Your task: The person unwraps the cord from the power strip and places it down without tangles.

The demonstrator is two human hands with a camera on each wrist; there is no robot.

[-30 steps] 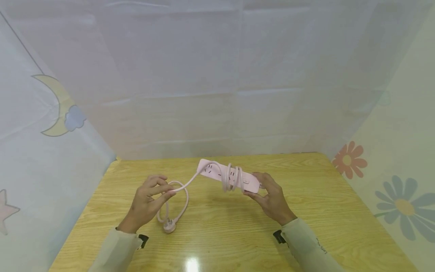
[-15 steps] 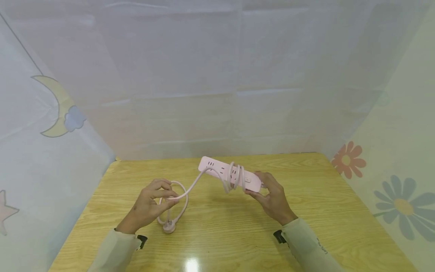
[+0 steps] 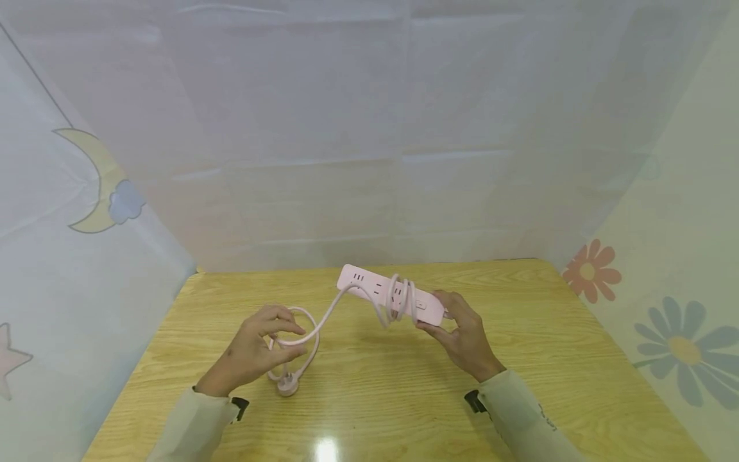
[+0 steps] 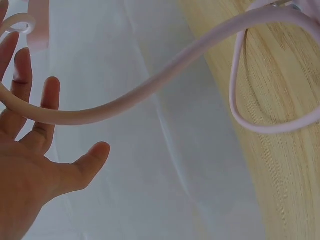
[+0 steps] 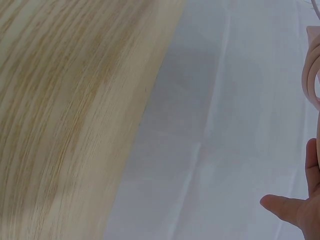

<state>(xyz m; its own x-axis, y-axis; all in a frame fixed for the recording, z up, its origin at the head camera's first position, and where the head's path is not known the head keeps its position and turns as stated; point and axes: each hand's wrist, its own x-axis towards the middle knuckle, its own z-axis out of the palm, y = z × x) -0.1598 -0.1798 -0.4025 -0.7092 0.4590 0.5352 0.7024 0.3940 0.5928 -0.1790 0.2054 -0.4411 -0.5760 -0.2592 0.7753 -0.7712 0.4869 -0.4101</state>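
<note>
- Above the yellow wood-grain surface (image 3: pixel 369 404), long pink plastic power strip (image 3: pixel 381 285) is held up, tilted, left end higher.
- Right hand (image 3: pixel 466 337) grips its right end, probably so the cord-wrapped middle is left unobstructed.
- Left hand (image 3: pixel 251 353) is loose, thumb apart from fingers; round pink cord (image 3: pixel 330 309) runs across the fingers, unpinched, perhaps to leave it slack.
- Round pink plug (image 3: pixel 287 385), prongs showing, rests on surface by a cord loop; likely just spare length.

Up high, the head camera looks forward and down at the table (image 3: pixel 375 398). The wrist cameras look from near the left hand (image 3: pixel 248 350) and right hand (image 3: pixel 469 340). All views share the table.
</note>
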